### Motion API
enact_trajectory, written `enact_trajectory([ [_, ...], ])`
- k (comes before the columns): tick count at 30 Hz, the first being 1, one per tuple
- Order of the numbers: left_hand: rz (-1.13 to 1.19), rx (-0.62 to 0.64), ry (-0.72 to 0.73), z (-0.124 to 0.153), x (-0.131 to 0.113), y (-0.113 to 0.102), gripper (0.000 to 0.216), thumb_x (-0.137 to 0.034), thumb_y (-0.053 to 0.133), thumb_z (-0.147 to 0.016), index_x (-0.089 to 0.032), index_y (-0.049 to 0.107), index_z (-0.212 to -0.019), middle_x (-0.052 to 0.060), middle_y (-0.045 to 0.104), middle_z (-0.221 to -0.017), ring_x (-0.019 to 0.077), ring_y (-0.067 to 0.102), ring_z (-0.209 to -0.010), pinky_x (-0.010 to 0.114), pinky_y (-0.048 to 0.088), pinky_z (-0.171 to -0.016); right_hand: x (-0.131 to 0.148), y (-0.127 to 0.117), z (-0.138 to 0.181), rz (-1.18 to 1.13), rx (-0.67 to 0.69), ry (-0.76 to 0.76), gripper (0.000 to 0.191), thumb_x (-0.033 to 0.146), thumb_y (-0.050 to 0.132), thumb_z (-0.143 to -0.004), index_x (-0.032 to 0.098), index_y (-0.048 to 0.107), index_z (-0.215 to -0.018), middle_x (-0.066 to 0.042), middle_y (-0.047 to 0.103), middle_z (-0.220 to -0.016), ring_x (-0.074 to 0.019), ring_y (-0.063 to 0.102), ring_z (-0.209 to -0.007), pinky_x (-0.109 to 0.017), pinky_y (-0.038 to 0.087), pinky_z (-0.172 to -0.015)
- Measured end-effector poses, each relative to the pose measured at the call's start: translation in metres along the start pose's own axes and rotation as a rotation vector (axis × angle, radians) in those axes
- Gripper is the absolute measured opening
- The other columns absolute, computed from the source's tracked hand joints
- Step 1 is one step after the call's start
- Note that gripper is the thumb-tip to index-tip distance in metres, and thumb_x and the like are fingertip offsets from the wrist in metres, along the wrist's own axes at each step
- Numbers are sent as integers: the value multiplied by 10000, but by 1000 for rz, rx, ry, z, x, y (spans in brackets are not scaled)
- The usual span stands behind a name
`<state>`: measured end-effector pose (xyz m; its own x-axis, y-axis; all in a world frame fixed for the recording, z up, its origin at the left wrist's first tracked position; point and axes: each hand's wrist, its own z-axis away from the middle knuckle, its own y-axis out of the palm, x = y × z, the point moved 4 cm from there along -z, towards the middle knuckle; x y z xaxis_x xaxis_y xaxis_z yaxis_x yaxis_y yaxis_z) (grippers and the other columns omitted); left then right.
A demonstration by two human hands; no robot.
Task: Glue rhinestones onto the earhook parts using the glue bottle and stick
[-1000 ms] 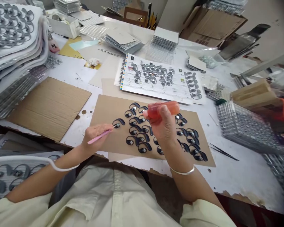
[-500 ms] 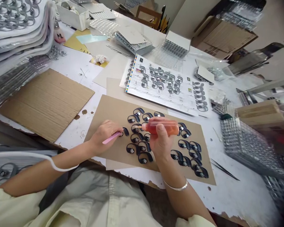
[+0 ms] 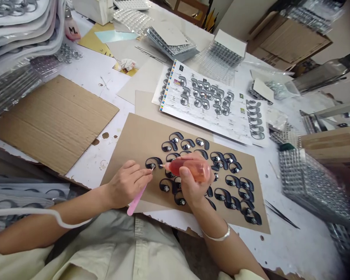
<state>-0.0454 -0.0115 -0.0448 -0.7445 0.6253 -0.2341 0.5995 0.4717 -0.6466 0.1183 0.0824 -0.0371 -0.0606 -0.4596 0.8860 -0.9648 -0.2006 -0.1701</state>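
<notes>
My left hand (image 3: pixel 127 183) pinches pink tweezers (image 3: pixel 136 201), whose tip meets the shiny centre of a black ear-hook earphone (image 3: pixel 157 160). That earphone lies apart at the left of the group. In my right hand (image 3: pixel 194 188) is a squeeze bottle (image 3: pixel 177 168) of reddish-orange liquid, tilted nearly level, its thin nozzle pointing left close to the same earphone. Several more black ear-hook earphones (image 3: pixel 233 181) with shiny centres lie on a brown card sheet (image 3: pixel 121 149). My right hand and the bottle hide some of them.
Behind the card lies a white printed sheet (image 3: pixel 192 116) bearing more ear-hook earphones. Corrugated cardboard (image 3: pixel 55 120) lies at left, below stacked trays (image 3: pixel 26 35). Black tweezers (image 3: pixel 281 214) and clear plastic blister packs (image 3: pixel 309 186) are at right.
The bottle has moved left and down, bringing its nozzle near the leftmost earphone. My left hand has shifted slightly, and the pink tweezers now stand steeper. The whole view has shifted a little.
</notes>
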Motion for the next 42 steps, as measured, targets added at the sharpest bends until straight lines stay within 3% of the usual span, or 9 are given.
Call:
enact_trajectory([
  [11,-210,18,-9,-2,-7,8,164,-67,572,-852,-113,569,-694,106,706,-806,134,495,-569,315,362,-584,7,11,-1,181,59,-185,201,298,675,-756,191,626,-919,-37,636,-793,-176,593,-692,-346,494,-606],
  [21,-228,13,14,-3,-9,7,224,-60,519,-872,-106,573,-659,121,696,-778,142,472,-560,316,353,-571,8,18,-1,237,135,-237,183,260,669,-773,182,606,-927,-50,618,-786,-174,566,-679,-347,481,-591],
  [42,-233,17,2,-3,-8,7,205,-68,536,-870,-107,574,-672,117,700,-793,133,485,-558,315,353,-564,16,22,1,281,147,-331,184,230,662,-775,170,608,-941,-57,634,-770,-163,559,-640,-328,475,-547],
])
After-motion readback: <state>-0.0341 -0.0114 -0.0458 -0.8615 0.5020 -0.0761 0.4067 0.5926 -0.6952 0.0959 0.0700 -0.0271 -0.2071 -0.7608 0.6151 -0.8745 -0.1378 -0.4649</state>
